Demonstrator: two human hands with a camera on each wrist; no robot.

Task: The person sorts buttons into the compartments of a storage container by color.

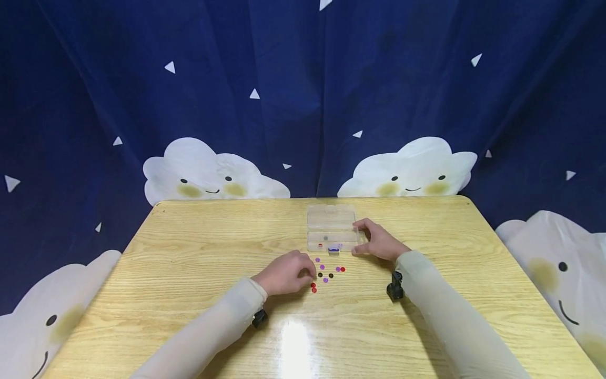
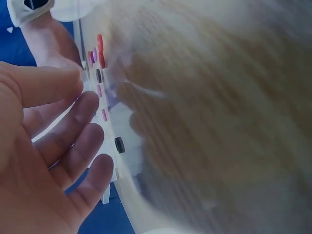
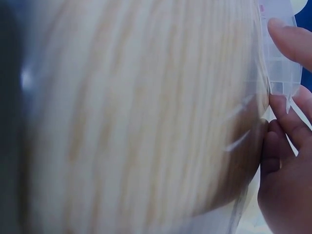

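A clear plastic compartment box [image 1: 331,241] lies with its lid [image 1: 331,217] raised at the back; a few small discs show inside near its front. My right hand [image 1: 379,241] grips its right end, thumb at the front and fingers farther back; the right wrist view also shows this hand [image 3: 287,161] against the box [image 3: 282,73]. Several small discs lie before the box: a purple disc [image 1: 322,267], a black disc [image 1: 331,276] and a red disc [image 1: 343,269] among them. Beside them, my left hand [image 1: 286,273] brings thumb and forefinger together; whether anything is between them is hidden.
The wooden table [image 1: 213,231] carries the box and discs. A dark blue curtain [image 1: 293,79] with white clouds hangs behind its far edge. Dark wrist cameras are strapped under both sleeves [image 1: 222,316].
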